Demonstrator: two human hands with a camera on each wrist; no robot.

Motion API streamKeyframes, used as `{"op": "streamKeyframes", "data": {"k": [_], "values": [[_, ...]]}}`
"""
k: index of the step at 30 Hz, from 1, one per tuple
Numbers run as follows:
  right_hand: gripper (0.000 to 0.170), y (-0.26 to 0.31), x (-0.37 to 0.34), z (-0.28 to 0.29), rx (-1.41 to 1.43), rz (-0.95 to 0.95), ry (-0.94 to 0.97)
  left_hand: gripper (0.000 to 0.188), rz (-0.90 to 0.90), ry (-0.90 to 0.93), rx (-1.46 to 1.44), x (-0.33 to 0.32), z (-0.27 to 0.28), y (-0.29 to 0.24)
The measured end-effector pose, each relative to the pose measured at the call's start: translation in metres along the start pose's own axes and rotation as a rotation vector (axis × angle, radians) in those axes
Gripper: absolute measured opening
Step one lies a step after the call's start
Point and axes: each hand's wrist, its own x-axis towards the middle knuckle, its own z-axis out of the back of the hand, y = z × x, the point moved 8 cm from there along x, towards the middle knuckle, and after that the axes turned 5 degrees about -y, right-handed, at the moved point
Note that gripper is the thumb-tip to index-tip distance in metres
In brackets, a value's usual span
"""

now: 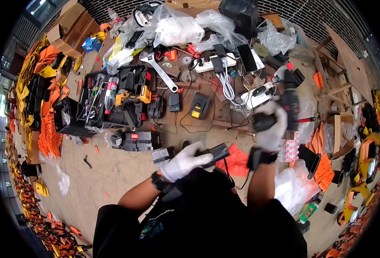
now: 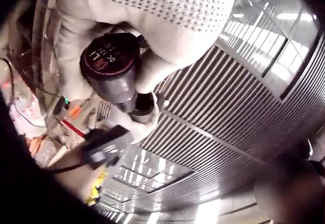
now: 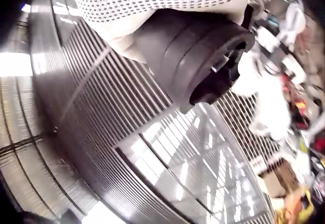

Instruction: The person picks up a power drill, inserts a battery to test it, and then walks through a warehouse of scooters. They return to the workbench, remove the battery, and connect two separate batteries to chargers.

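My gloved left hand (image 1: 185, 161) grips a black battery pack (image 1: 219, 152) in front of the body. In the left wrist view the battery pack's (image 2: 110, 55) round end shows, marked Li and DC 12V, between thumb and fingers. Further right and higher, my gloved right hand (image 1: 273, 131) holds a dark cordless drill (image 1: 290, 103) by its handle. The handle's hollow bottom end (image 3: 185, 56), a socket, faces out in the right wrist view. Battery pack and drill are apart in the head view. The right hand and drill are somewhat blurred there.
Ahead lies a cluttered low work surface with a toolbox (image 1: 97, 101), a yellow drill (image 1: 132, 98), a large wrench (image 1: 162, 73), a charger (image 1: 199, 105) and white power strips (image 1: 258, 95). Grey cases (image 1: 138, 141) and a red cloth (image 1: 234, 161) lie nearer. Cables trail around.
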Motion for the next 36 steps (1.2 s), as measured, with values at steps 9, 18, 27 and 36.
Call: {"op": "streamKeyframes", "data": {"k": [9, 18, 27, 36], "values": [[0.022, 0.028, -0.016, 0.034, 0.229, -0.092, -0.114, 0.061, -0.151, -0.007, -0.323, -0.012, 0.047, -0.011], [0.013, 0.009, -0.052, 0.016, -0.004, -0.163, 0.005, 0.063, -0.128, -0.123, -0.289, -0.015, 0.073, 0.001], [0.022, -0.044, -0.063, 0.024, 0.312, -0.401, 0.062, 0.056, -0.158, -0.148, -0.321, -0.017, 0.076, 0.014], [0.032, -0.051, -0.072, 0.018, 0.354, -0.528, 0.099, 0.048, -0.166, -0.19, -0.368, -0.021, 0.072, 0.012]]}}
